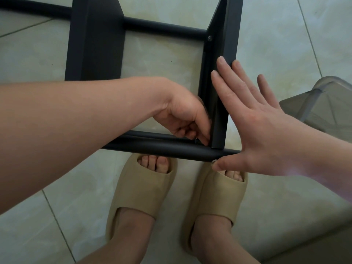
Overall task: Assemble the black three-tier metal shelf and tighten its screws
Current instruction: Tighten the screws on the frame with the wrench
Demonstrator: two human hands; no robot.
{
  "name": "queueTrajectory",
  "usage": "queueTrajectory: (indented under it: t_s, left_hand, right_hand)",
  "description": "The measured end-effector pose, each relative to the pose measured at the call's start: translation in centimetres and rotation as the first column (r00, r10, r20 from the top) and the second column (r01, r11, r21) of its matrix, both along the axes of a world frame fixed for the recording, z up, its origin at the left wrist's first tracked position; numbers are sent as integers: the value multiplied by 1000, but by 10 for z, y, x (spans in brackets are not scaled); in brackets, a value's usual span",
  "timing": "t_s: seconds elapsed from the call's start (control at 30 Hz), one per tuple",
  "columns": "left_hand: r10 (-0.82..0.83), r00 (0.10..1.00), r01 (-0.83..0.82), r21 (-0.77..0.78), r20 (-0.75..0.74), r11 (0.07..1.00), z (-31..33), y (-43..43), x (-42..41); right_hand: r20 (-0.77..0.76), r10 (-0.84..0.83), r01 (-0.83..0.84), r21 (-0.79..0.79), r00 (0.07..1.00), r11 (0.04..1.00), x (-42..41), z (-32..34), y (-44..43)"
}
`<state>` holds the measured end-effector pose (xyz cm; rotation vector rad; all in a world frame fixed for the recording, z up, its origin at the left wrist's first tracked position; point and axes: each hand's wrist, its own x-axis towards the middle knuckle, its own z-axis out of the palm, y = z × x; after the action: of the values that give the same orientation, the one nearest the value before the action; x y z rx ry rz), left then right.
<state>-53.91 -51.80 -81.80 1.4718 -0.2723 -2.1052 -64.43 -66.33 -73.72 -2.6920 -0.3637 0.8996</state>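
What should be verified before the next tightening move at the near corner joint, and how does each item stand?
1. Bracing: the right hand lies flat on the shelf panel: ok.
2. Screw held: the right thumb presses the screw head on the near tube: ok.
3. Inner side: the left hand pinches a small metal part in the corner: ok.
4. Thread engaged: cannot tell, hidden.
5. Other joint: the far screw sits in the panel: ok.
6. Tightening tool in view: not ok, none visible.
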Motion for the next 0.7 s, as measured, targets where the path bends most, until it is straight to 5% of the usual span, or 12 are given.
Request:
queueTrajectory:
  t_s: [0.7]
  left_hand:
    - [-49, 998, 49, 24, 36, 999, 4, -3, 1]
  right_hand:
    - [-7, -3, 3, 8, 1000, 1000, 0, 0, 0]
